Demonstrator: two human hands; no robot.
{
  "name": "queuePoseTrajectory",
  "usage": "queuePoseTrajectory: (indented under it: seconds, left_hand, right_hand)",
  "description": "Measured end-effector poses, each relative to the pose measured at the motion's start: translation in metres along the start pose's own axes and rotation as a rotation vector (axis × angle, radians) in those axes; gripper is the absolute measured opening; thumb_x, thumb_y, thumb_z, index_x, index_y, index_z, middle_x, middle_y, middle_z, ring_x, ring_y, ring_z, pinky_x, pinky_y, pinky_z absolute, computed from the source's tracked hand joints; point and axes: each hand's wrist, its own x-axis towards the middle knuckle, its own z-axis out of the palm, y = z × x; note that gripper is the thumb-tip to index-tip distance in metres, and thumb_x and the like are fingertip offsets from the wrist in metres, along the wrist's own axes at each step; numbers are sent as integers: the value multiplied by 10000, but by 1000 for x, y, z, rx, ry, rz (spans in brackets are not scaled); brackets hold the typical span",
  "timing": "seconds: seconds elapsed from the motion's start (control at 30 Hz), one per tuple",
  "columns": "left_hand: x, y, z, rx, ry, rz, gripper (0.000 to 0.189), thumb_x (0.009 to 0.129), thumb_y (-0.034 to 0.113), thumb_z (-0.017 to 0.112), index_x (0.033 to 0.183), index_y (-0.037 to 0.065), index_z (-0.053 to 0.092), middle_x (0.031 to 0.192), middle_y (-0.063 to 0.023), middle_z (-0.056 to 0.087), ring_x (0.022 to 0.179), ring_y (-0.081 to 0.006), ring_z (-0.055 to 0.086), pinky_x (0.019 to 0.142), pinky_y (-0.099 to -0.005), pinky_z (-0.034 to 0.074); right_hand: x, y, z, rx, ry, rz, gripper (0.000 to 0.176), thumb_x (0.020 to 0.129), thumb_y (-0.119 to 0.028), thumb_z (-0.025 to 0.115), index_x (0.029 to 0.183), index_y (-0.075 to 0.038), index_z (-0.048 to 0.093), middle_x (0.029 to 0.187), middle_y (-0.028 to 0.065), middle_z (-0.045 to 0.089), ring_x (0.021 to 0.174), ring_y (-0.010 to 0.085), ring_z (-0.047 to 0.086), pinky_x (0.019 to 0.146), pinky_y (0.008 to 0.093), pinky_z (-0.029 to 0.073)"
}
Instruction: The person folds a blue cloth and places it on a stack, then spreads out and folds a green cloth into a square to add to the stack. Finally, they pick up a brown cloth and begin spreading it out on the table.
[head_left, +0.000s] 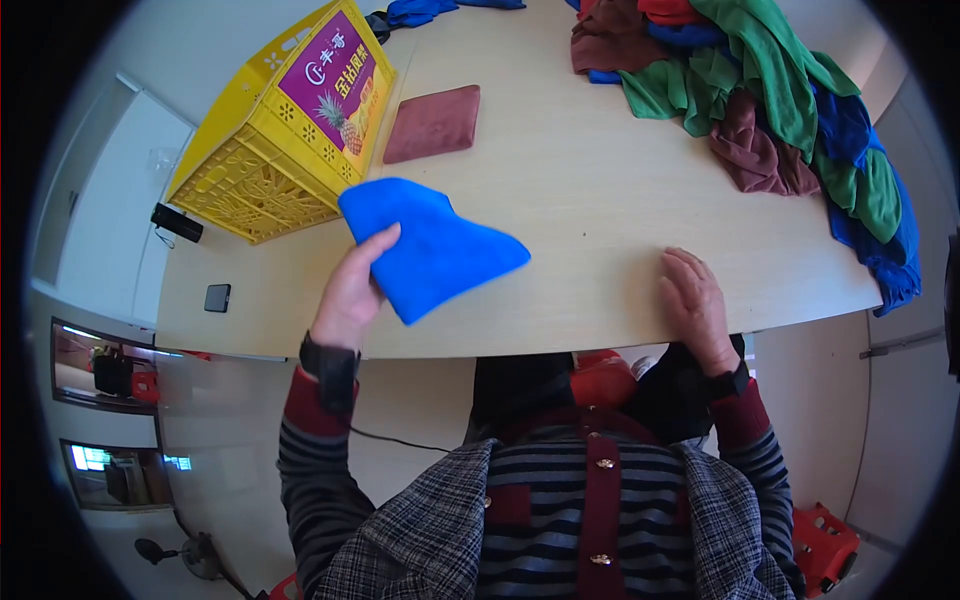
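My left hand (357,283) grips a folded bright blue cloth (430,245) by its left side, thumb on top and the other fingers hidden beneath. The cloth is held over the table, with one corner pointing right. My right hand (692,300) rests near the table's front edge, holding nothing, its fingers loosely extended. A folded brown cloth (433,124) lies flat on the table beyond the blue one, beside the yellow crate.
A yellow plastic crate (265,170) with a pineapple label stands at the left. Crumpled green, blue, brown and red cloths (770,90) are heaped at the right, partly hanging over the table (560,170) edge. A small dark box (217,298) lies near the left edge.
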Motion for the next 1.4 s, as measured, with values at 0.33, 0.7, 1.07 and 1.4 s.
queuePoseTrajectory:
  seconds: [0.33,0.7,1.07,1.4]
  left_hand:
    - [247,64,14,-303,43,403,600,980,340,709,1469,109,447,1462,-120,550,1331,-308,543,1104,-508,469]
    - [308,7,-18,-458,288,51,538,982,328,697,1418,98,484,1392,-132,573,1315,-308,543,1077,-484,498]
    - [284,10,-51,-154,241,-127,555,974,453,677,1350,75,522,1309,-203,602,1090,-288,666,847,-376,594]
    - [237,34,24,1496,312,665,648,929,467,707,1397,50,543,1424,-175,572,1265,-308,587,1014,-401,495]
  right_hand:
    - [-12,7,-6,-276,212,131,332,841,-73,691,1163,5,664,1292,159,654,1279,358,573,1091,455,453]
    - [-10,9,-7,-264,231,159,293,818,-55,702,1103,0,669,1264,166,662,1263,365,586,1074,456,472]
    - [-13,8,-7,-260,257,140,245,829,-53,695,1067,-2,670,1225,165,670,1231,361,605,1045,451,491]
    - [-11,7,-6,-260,269,132,230,832,-49,691,1057,-8,668,1209,157,676,1206,362,615,1030,454,495]
